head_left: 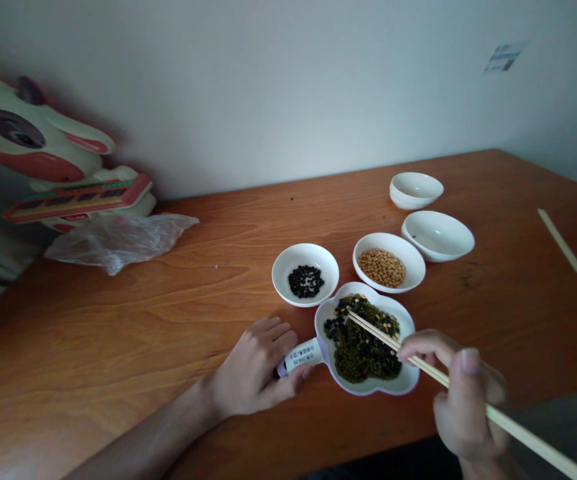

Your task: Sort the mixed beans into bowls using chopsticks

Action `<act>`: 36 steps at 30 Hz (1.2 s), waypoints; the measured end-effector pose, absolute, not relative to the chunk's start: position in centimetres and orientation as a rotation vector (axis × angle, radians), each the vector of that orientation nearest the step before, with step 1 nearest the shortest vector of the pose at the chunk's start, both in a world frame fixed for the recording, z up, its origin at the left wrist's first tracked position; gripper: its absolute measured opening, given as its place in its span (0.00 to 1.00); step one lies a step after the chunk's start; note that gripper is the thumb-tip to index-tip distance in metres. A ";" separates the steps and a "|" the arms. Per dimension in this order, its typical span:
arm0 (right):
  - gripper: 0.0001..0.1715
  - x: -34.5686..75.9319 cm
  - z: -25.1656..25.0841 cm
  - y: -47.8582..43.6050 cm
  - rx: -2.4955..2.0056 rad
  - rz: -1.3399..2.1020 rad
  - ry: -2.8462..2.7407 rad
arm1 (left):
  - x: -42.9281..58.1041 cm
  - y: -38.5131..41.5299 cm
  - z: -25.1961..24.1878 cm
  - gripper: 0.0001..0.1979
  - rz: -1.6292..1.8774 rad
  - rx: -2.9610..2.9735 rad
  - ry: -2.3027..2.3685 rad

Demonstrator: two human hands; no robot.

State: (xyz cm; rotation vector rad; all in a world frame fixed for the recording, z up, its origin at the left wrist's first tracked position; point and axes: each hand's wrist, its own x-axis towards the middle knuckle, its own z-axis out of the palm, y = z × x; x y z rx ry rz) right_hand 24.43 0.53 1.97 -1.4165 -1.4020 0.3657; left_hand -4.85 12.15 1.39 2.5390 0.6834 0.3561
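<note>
Label (301,355) on dish handle (318,352), unreadably small

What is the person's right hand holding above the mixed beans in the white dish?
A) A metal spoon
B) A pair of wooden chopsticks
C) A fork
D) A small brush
B. The right hand grips a pair of wooden chopsticks, whose tips reach over the mixed beans in the white flower-shaped dish.

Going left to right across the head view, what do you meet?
Crumpled plastic bag, left hand, white dish of mixed beans, right hand holding chopsticks, pale strip.
</note>
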 end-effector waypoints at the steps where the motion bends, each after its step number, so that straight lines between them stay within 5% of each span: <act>1: 0.37 24.4 2.0 0.6 -1.415 0.359 -1.396 | -4.9 12.2 1.4 0.16 0.354 2.539 0.683; 11: 0.46 24.6 1.6 0.0 -1.454 0.454 -1.338 | -4.7 12.2 1.7 0.16 0.387 2.534 0.682; 36: 0.42 24.2 1.5 0.7 -1.430 0.376 -1.291 | -4.6 12.2 1.8 0.15 0.396 2.534 0.683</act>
